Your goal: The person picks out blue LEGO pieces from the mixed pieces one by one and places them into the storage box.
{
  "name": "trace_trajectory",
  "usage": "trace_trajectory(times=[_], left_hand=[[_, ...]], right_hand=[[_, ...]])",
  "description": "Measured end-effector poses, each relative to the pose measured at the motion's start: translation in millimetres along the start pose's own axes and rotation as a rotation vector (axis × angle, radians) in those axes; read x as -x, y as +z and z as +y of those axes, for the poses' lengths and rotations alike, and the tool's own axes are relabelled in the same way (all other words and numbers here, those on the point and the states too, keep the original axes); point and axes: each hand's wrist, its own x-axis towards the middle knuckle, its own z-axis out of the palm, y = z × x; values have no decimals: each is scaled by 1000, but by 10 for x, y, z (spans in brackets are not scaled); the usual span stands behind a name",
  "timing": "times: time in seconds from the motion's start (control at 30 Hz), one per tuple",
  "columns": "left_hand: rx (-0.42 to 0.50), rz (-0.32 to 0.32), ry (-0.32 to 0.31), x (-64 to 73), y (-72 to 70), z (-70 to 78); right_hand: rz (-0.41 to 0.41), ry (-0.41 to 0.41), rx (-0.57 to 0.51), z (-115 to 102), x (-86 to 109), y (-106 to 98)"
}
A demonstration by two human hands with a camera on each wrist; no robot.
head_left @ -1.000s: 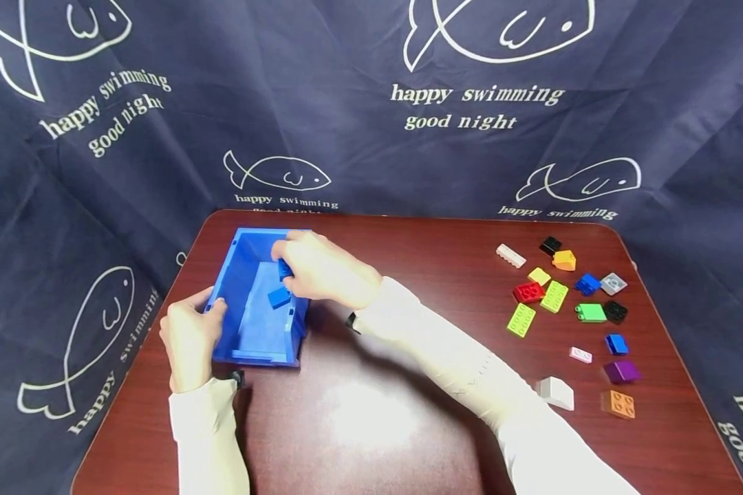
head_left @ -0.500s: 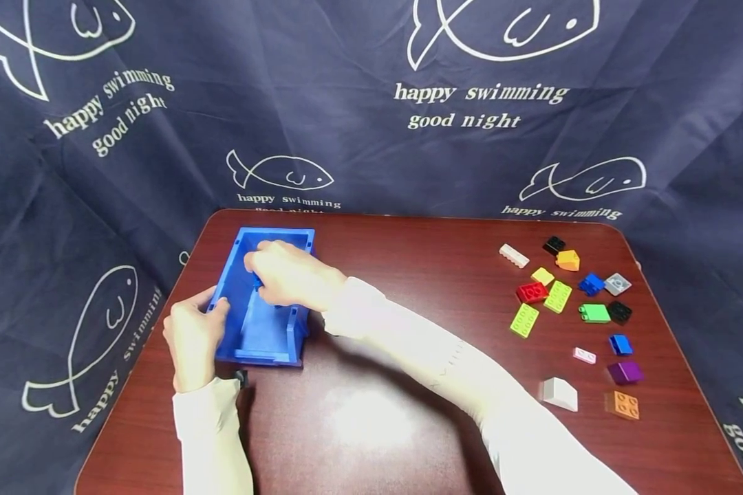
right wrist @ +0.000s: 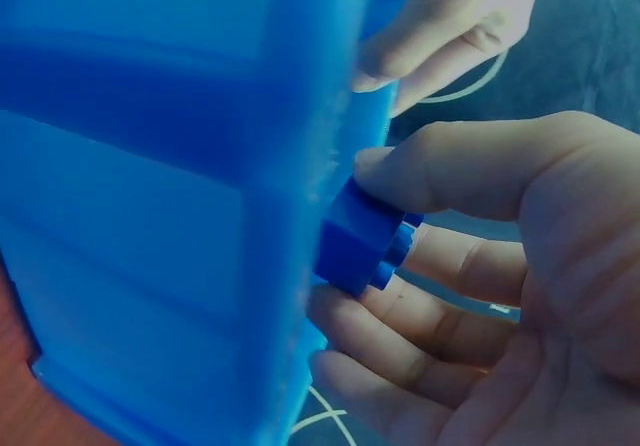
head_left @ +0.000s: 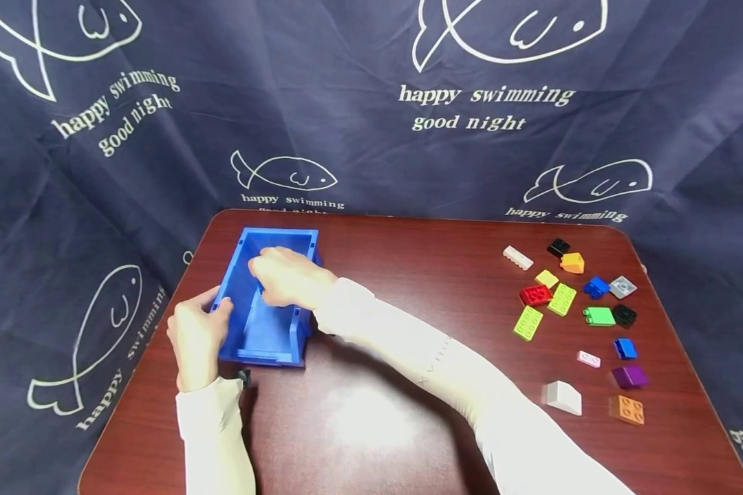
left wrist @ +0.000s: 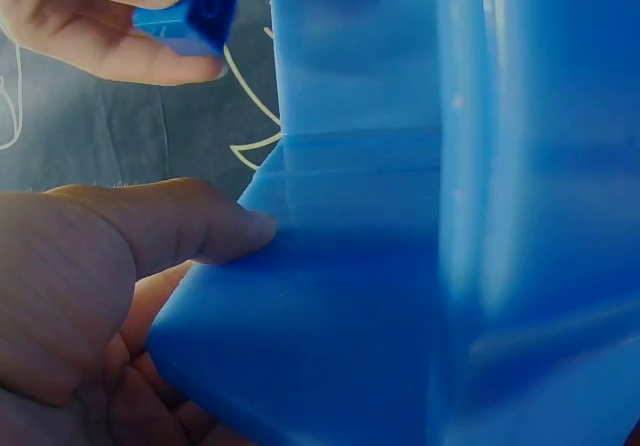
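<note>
A blue plastic bin (head_left: 262,357) stands at the left of the table. My left hand (head_left: 199,337) grips its left wall; the thumb (left wrist: 225,231) lies on the inner face and the other fingers go behind the wall. Above the bin's interior, my right hand (head_left: 291,277) pinches a blue toy brick (right wrist: 360,241) between thumb and fingertips. Its round studs face the palm in the right wrist view. The same brick (left wrist: 200,11) shows at the top of the left wrist view. In the head view, the right hand covers most of it and part of the bin floor.
Loose toy bricks lie spread over the table's right side, among them a red brick (head_left: 535,295), a lime brick (head_left: 528,323), a purple brick (head_left: 630,376), an orange brick (head_left: 630,410) and a white sloped brick (head_left: 563,397). A dark fish-print curtain (head_left: 371,151) hangs behind the table.
My right hand has moved left from the bin's right wall to over its middle, carrying the blue brick. A blue block seen below that hand earlier is now out of sight. The left hand keeps its grip.
</note>
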Motion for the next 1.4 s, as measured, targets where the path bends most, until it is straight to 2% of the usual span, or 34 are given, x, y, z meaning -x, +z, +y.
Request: trace_trajectory(times=[0.23,0.9,1.4], left_hand=[[4,-8,-6,-10,8,-5],[8,-28,-44,-27,6,-7],[27,-49,-69,-30,9,-21]], right_hand=[[-44,31,-20,17,-56,92],[-185,136,61,35,-207,273],[-171,130,52,53,-209,318]])
